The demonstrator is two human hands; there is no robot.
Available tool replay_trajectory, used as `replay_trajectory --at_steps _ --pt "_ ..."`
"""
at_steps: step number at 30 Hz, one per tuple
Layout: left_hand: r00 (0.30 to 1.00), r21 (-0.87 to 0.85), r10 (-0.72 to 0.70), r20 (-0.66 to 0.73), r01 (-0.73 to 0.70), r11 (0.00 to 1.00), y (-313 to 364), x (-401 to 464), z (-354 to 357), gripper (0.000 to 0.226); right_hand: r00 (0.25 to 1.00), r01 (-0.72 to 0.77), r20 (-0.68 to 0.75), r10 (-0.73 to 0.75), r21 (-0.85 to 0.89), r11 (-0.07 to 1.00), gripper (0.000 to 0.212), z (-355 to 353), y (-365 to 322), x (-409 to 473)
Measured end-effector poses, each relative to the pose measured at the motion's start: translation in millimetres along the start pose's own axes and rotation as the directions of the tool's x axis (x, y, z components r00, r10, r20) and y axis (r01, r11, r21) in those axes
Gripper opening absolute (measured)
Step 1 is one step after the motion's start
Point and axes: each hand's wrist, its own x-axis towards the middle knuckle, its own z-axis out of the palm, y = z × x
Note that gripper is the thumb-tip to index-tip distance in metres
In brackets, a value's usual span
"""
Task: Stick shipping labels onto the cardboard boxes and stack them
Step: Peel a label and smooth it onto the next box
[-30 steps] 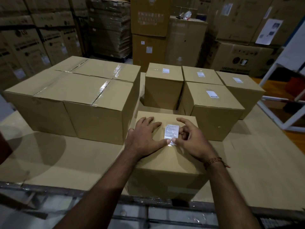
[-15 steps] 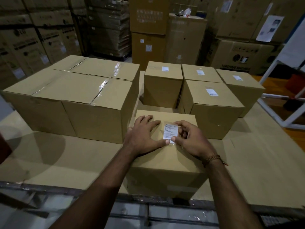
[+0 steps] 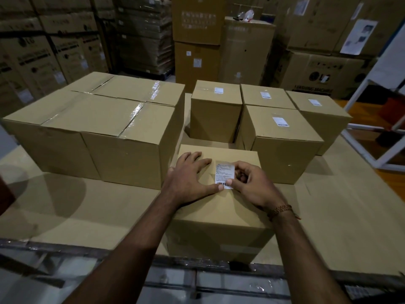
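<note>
Wide cardboard-covered table (image 3: 328, 216), four big taped boxes (image 3: 98, 119) on the left, four small labelled boxes (image 3: 282, 137) at the back right. Nearest, at the table's front edge, one small box (image 3: 219, 216) with the shipping label (image 3: 224, 175) lying on its top. Left hand (image 3: 188, 178) spread flat on the lid, fingers apart, thumb on the label's lower left corner. Right hand (image 3: 252, 183) curled, fingertips and thumb together at the label's right edge and bottom. Best done by pressing from the pinned corner outward, smoothing flat, no bubbles, edges square to the lid, then stacking.
</note>
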Motion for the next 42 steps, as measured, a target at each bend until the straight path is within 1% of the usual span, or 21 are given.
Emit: replay_trajectory --at_steps 8,11,14,20,23,28,31,33,37,39,42 --pt "1.000 -0.035 0.001 0.011 -0.001 0.999 1 -2 -2 0.103 1.000 -0.013 -0.008 0.013 0.012 1.000 0.025 -1 -2 -2" --pt "0.998 -0.067 -0.002 0.062 0.006 0.998 -1 -1 -4 0.114 1.000 -0.010 -0.016 0.010 0.034 0.999 0.024 0 -5 -4" --pt "0.995 -0.061 -0.005 0.103 0.012 0.998 -2 -2 -5 0.123 1.000 -0.004 -0.016 0.005 0.059 0.998 0.023 1 -6 -4" --pt "0.994 -0.054 -0.002 0.112 0.009 0.998 0 -1 -6 0.118 1.000 0.003 -0.012 -0.002 0.054 0.999 0.022 0 -7 -6" --pt "0.991 -0.049 -0.005 0.131 0.012 0.999 -2 0 -5 0.119 0.999 0.017 -0.031 -0.016 0.036 0.999 0.023 1 -5 -6" --pt "0.974 -0.001 -0.012 0.226 0.013 1.000 0 5 -10 0.124 0.999 0.037 -0.039 -0.035 0.070 0.997 0.028 2 -3 -5" --pt "0.966 0.037 -0.017 0.258 0.008 0.999 2 6 -12 0.122 0.998 0.053 -0.028 -0.050 0.099 0.994 0.027 1 -2 -6" --pt "0.967 0.053 -0.018 0.254 0.005 0.999 2 6 -11 0.120 0.997 0.065 -0.036 -0.061 0.123 0.990 0.024 2 -2 -6" --pt "0.967 0.068 -0.023 0.254 0.006 0.998 0 7 -10 0.115 0.995 0.078 -0.090 -0.051 0.324 0.943 0.021 0 -6 -10" --pt "0.969 0.055 -0.024 0.245 0.010 0.998 0 7 -9 0.116 0.995 0.067 -0.086 -0.040 0.334 0.940 0.023 0 -8 -11" --pt "0.980 0.016 -0.025 0.196 0.022 1.000 4 2 -9 0.114 0.997 0.045 -0.068 -0.027 0.293 0.955 0.023 0 -11 -10"
